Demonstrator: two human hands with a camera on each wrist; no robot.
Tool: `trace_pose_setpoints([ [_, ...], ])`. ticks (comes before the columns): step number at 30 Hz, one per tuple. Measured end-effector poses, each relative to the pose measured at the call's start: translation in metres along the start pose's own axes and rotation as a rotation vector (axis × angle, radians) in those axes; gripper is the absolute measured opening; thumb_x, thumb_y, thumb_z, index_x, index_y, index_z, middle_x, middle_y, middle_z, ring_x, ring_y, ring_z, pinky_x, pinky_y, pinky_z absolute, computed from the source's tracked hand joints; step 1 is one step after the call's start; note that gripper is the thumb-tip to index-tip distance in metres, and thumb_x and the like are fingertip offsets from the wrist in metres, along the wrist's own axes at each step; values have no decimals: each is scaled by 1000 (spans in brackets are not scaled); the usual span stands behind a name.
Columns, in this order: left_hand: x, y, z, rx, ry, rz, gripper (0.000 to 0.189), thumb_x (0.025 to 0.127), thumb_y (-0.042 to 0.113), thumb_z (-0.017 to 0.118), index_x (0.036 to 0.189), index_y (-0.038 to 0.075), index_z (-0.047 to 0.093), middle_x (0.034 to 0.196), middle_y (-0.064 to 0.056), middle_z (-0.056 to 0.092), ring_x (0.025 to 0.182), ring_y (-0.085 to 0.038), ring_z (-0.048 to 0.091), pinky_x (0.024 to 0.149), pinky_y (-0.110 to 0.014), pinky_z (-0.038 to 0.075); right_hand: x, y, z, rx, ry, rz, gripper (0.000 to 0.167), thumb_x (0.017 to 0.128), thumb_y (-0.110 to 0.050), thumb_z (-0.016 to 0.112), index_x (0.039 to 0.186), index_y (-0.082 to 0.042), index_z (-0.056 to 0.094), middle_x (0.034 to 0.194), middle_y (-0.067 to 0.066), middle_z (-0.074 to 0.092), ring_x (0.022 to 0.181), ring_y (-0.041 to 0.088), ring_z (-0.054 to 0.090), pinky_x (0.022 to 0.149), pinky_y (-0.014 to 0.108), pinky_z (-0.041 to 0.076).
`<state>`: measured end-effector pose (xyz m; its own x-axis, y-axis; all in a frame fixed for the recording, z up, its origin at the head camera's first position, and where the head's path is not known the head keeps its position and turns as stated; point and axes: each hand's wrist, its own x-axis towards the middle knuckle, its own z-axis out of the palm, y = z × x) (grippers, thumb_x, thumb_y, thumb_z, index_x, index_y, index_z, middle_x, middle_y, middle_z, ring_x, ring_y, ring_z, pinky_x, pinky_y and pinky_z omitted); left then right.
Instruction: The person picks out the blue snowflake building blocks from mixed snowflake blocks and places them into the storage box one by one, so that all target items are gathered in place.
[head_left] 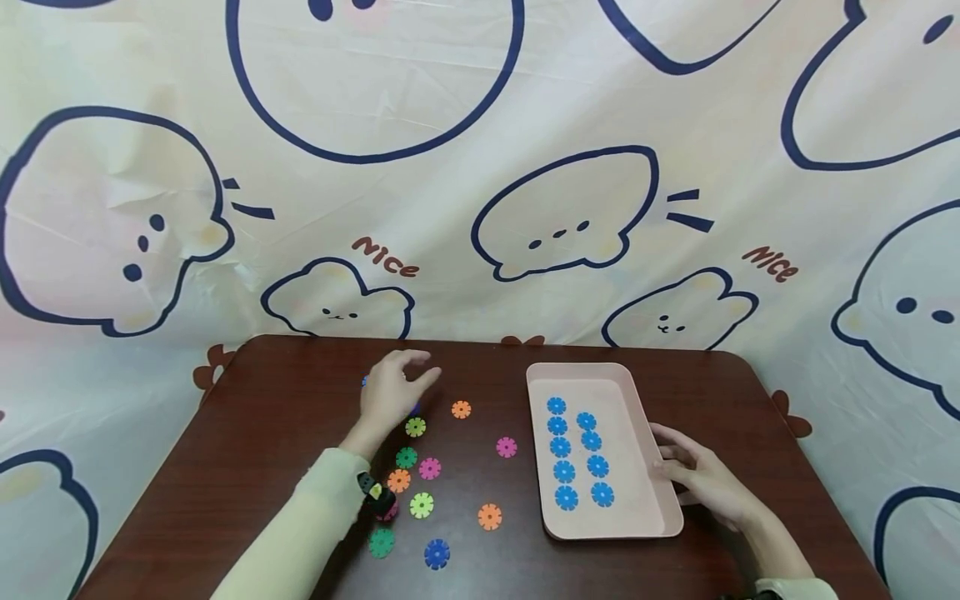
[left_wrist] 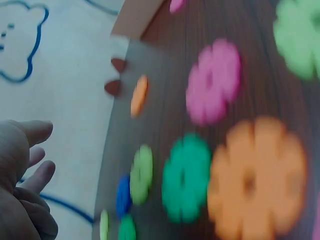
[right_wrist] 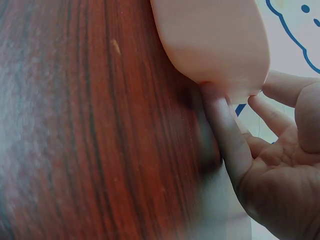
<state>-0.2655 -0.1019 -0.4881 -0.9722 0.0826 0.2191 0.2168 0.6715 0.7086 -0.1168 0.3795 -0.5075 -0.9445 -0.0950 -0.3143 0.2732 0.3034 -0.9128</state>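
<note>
Blue snowflake discs [head_left: 578,450], ten, are lying in two rows inside the pink tray [head_left: 652,508] on the right half of the dark wood bench [head_left: 270,392]. Loose discs are lying scattered left of the tray: one blue disc [head_left: 437,553] is sitting at the near edge, and another blue piece [head_left: 365,382] is showing just behind the left hand [head_left: 390,392], largely hidden by it. The left hand is hovering over the far end of the scatter, fingers relaxed, grip released, holding nothing. The right hand [head_left: 701,477] is resting against the tray's right wall, fingers touching its rim, steadying it rather than clasping. The tray's long axis is running away from the person; the left hand is the nearer one to the loose discs.
</note>
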Motion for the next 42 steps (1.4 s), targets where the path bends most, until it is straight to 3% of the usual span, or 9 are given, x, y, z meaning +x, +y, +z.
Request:
trace_pose_setpoints([
  [5,1,-28,-21,31,38,-87,46,94,46,76,129,16,71,128,-9,68,113,-34,65,88,-53,53,0,-1,-1,2,-18,-10,75,102,-21,67,164,-10,26,141,32,52,105,37,69,76,54,60],
  [13,-1,-62,-43,81,90,-154,47,95,39,77,131,10,70,124,-14,69,110,-36,63,89,-57,51,-1,-4,0,-3,-15,-3,75,103,-21,67,164,-9,26,140,32,52,105,36,70,76,54,60],
  [20,-4,-80,-49,102,45,-209,55,93,44,77,132,5,69,126,-19,67,112,-38,62,92,-58,50,-1,-5,0,-8,-1,2,75,102,-21,68,163,-10,27,139,31,53,104,36,70,75,54,60],
  [27,0,-88,-44,126,-34,-255,57,92,48,77,130,5,70,124,-19,67,110,-37,62,87,-55,52,0,-3,1,-18,-2,8,75,102,-23,67,164,-10,26,140,31,52,104,35,70,76,54,60],
  [33,2,-84,-41,130,-35,-259,49,93,43,78,125,7,73,117,-16,69,100,-32,63,79,-51,53,0,-1,2,-19,19,28,75,102,-23,68,164,-11,28,140,29,53,105,35,69,76,53,61],
  [42,2,-80,-40,104,-42,-259,43,94,35,78,124,4,68,116,-17,66,101,-34,60,84,-53,50,0,2,0,-17,3,6,76,102,-24,68,164,-11,26,141,31,52,105,36,69,76,54,60],
])
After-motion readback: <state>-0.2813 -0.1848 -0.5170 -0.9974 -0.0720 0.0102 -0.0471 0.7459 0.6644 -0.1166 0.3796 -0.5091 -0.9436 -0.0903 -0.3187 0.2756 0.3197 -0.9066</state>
